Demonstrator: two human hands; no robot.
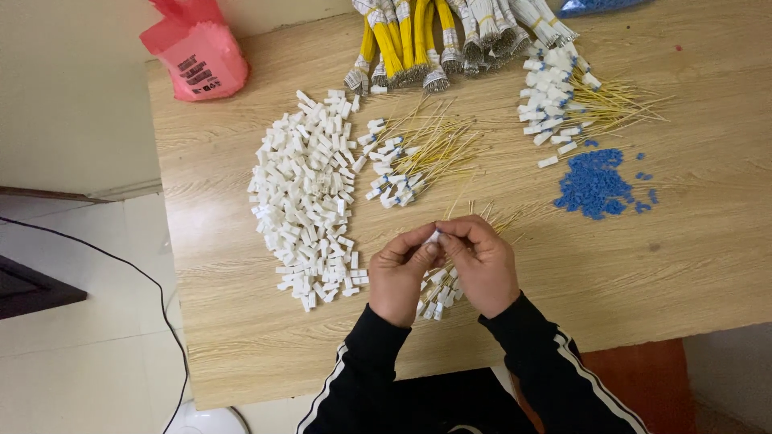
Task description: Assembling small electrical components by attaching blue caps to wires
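Both hands meet over the near middle of a wooden table (675,257). My left hand (400,273) and my right hand (482,265) pinch one small white plastic connector (433,237) between their fingertips. Thin yellow wires (498,217) fan out just beyond the hands. Under the hands lies a small cluster of white connectors (438,293). To the left spreads a big heap of loose white connectors (310,197).
A pile of wired connectors (414,157) lies beyond the hands, another (575,104) at the back right. Small blue plastic pieces (595,185) are heaped at the right. Bundled yellow and white wires (450,36) line the far edge, with a red bag (197,52) at the back left corner.
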